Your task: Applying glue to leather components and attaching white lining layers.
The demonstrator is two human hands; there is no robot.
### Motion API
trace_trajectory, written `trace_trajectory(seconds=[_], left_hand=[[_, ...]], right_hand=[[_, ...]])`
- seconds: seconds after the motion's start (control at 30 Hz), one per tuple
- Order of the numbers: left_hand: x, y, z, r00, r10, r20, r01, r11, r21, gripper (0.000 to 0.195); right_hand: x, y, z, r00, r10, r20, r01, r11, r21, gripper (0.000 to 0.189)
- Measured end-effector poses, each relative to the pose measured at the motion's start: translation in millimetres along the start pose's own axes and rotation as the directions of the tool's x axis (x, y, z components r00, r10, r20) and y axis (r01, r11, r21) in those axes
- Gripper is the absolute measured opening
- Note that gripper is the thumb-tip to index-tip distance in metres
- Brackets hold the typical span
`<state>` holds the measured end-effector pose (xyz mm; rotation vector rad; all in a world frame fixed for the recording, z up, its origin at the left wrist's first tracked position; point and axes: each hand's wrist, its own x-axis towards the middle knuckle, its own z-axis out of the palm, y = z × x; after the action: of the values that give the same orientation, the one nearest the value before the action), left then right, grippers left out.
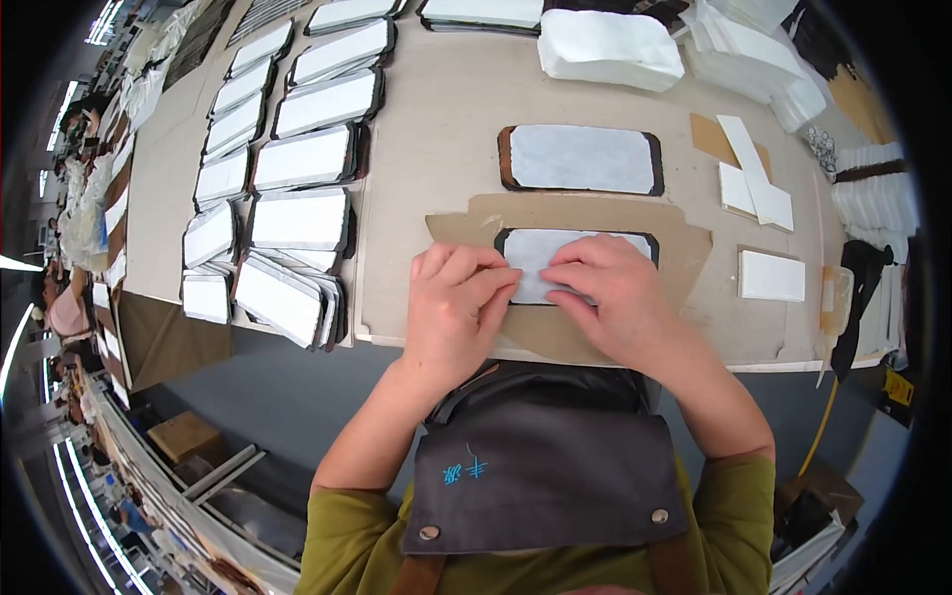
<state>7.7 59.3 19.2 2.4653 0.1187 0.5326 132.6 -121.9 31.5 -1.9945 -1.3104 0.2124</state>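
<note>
A flat rectangular panel with a white sheet (530, 253) on top and a dark border lies before me on a piece of brown paper (587, 212). My left hand (460, 294) is at the panel's left end, thumb and fingertips close together on the edge of the sheet. Whether they pinch it, I cannot tell. My right hand (613, 294) rests over the panel's right part, thumb and forefinger slightly apart on the white surface. That hand hides much of the panel's right half. Just beyond lies a similar panel (586, 158) with a brown-and-black border.
Stacks of white-faced panels (299, 219) fill the table's left side. White sheets are piled (610, 48) at the back. To the right are white strips (744, 167), a small white stack (771, 275) and a glue bottle (837, 301) near the table's edge. Other people work far left.
</note>
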Motion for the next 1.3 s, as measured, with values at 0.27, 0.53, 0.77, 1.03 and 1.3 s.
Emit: trace_trajectory(seconds=[0.27,0.53,0.77,1.03,1.3], left_hand=[[-9.3,-6.0,-2.3,0.998,-0.062,0.0,0.062,0.996,-0.058,0.018],[-1.3,-4.2,9.7,1.0,0.019,0.018,-0.019,1.0,0.02,0.021],[-5.5,-2.3,4.8,1.0,0.015,-0.003,-0.014,0.999,0.051,0.02],[21.3,7.6,-16.8,0.997,0.019,0.07,-0.02,1.0,0.012,0.021],[105.9,-1.4,48.3,0.946,0.136,0.294,-0.215,0.942,0.256,0.03]], right_hand=[[-1.3,1.4,-1.7,0.995,0.096,0.037,-0.098,0.995,0.033,0.028],[3.2,-1.7,6.2,1.0,0.008,0.005,-0.007,0.99,-0.141,0.031],[-26.9,8.9,-15.5,0.996,0.059,-0.066,-0.073,0.969,-0.234,0.03],[-45.1,33.2,-64.3,0.967,0.072,-0.244,-0.14,0.951,-0.275,0.025],[43.0,73.2,-23.4,0.963,-0.001,-0.269,-0.057,0.977,-0.207,0.029]])
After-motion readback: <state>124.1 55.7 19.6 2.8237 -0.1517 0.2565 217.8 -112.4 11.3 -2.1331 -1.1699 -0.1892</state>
